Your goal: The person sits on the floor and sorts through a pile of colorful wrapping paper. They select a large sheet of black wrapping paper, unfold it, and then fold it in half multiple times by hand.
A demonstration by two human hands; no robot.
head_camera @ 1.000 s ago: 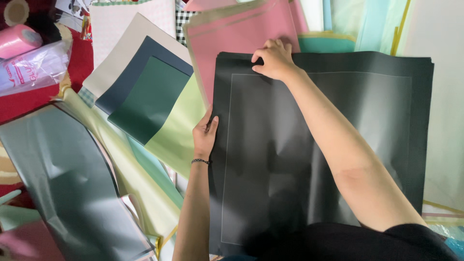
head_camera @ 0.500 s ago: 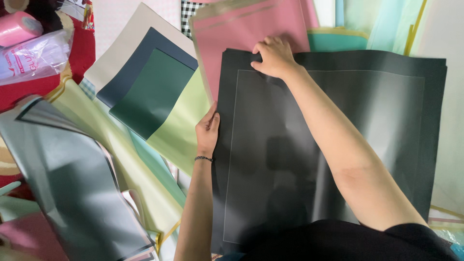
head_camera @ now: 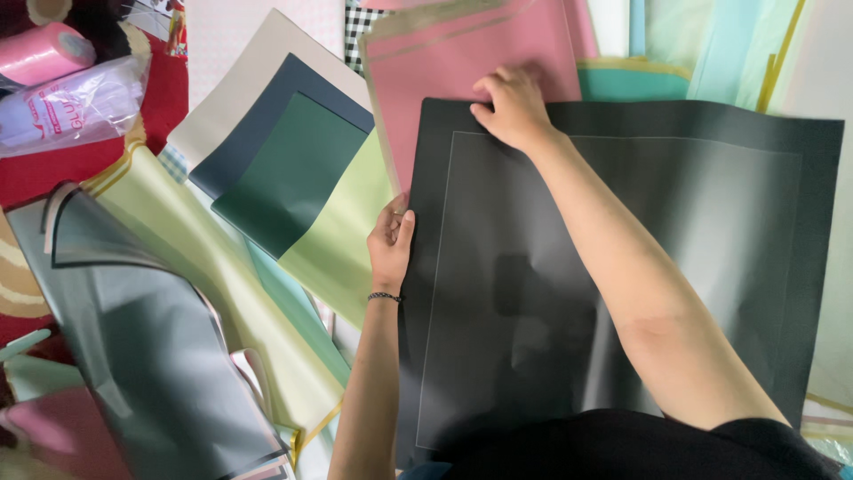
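Note:
A large black sheet of wrapping paper (head_camera: 711,222) with a thin pale border line lies flat in front of me. My left hand (head_camera: 391,242), with a bead bracelet at the wrist, grips its left edge. At the sheet's top left corner my right hand (head_camera: 508,107) pinches the far edge, fingers curled. A pink sheet (head_camera: 462,80) lies just beyond that corner, partly under the black one.
Overlapping sheets spread to the left: dark green on navy (head_camera: 284,169), light green (head_camera: 342,240), a curled grey-black one (head_camera: 151,347). Teal and pale sheets (head_camera: 702,44) lie at the top right. A pink ribbon roll (head_camera: 44,52) and a clear plastic packet (head_camera: 71,111) rest on red cloth.
The view has shifted a little, so the black sheet sits further right and lower in frame. Both hands keep their hold on the same edges.

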